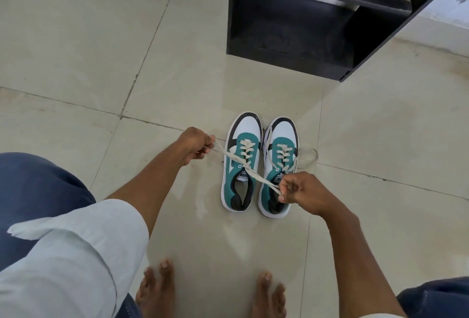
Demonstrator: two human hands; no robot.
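Currently, item by item.

- First sneaker, teal, white and black: on the tiled floor, toe towards 12 o'clock. A black shelf unit stands at 1 o'clock of it.
- Cream lace: belongs to the first sneaker, drawn out in two ends that cross over the tongue.
- Left hand: at 9 o'clock of this sneaker, fingers curled, pinching one lace end taut.
- Right hand: at 5 o'clock of it, over the collar of the neighbouring shoe, fingertips pinching the other end.
- Second sneaker: matching, just beside the first at 3 o'clock. Its slack lace loops onto the floor at its own 3 o'clock.
- Bare feet: at 6 o'clock, well apart from the shoes.

Risks, as judged:
- Nothing pins the light first sneaker, so an uneven pull could drag or tip it against its neighbour.
- A pinch this near the tips may slip and let the crossing loosen.
- The right hand, working over the second sneaker, could catch the slack lace into the knot.
- Too hard a pull may bunch the eyelets unevenly.
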